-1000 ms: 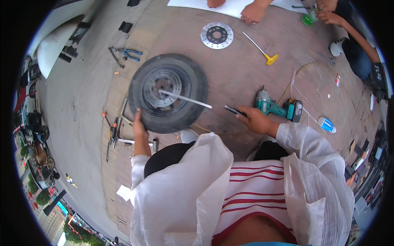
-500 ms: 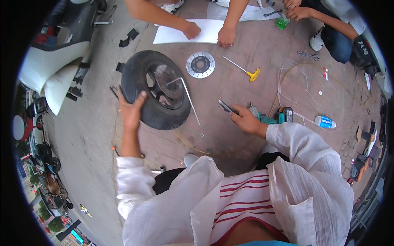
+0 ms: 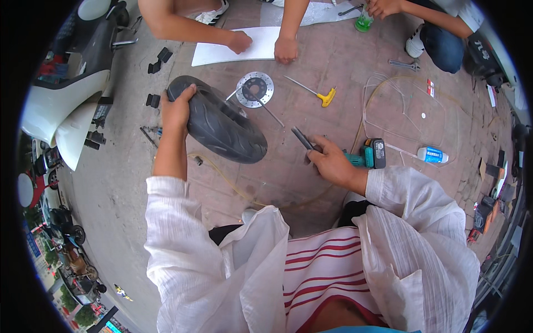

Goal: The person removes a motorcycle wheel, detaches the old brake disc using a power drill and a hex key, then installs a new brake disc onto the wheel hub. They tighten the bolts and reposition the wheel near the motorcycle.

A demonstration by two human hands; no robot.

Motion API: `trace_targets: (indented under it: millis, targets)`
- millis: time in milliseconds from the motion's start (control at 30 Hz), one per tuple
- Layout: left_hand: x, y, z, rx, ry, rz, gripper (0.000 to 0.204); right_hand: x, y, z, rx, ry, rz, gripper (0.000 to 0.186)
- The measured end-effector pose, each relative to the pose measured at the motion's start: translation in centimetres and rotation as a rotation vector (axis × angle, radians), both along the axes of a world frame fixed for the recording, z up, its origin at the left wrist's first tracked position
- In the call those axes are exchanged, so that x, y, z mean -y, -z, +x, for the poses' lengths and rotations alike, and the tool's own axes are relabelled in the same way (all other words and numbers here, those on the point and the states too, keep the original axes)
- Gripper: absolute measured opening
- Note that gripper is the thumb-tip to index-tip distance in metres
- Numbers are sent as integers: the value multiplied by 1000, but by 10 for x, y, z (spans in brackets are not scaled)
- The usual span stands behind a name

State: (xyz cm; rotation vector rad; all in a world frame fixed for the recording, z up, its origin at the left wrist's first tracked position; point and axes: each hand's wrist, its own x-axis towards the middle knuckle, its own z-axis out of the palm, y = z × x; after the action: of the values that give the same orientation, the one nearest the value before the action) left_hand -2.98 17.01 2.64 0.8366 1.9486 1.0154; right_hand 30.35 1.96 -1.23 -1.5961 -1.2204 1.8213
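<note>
My left hand [image 3: 176, 108] grips the top left of a black tyre on a wheel [image 3: 225, 139], which is tilted up with its tread toward me and its hub mostly hidden. A bent metal rod [image 3: 265, 105] sticks out beyond the wheel, over a loose drilled brake disc [image 3: 265, 83]. My right hand [image 3: 332, 161] holds a short dark bar-like tool [image 3: 300, 135], apart from the tyre, and partly covers a teal cordless power tool [image 3: 361, 159] on the paving. A yellow-handled T-shaped tool [image 3: 327, 97] lies beyond my right hand.
One person's hands [image 3: 239, 43] press on a white sheet [image 3: 208, 53]; another person holds a green container [image 3: 363, 22]. A white scooter [image 3: 66, 102] stands at left. Tubing [image 3: 250, 197], a white-and-blue bottle [image 3: 433, 155], wrenches [image 3: 404, 65] and black blocks [image 3: 152, 101] lie around.
My left hand has raised and turned the wheel, which now shows more tread and less hub; the rod moved with it. My right hand stays around the dark tool. The view has shifted.
</note>
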Motion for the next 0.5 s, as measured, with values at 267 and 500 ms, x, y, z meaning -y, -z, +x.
trace_targets:
  millis: [267,500]
  targets:
    - [-13,0,11,-122,-48,15,101,-14,-32,-13,118,-69,408,32]
    - [-14,8,3,-162,-3,31,101,-22,-50,-22,196,-119,345,26]
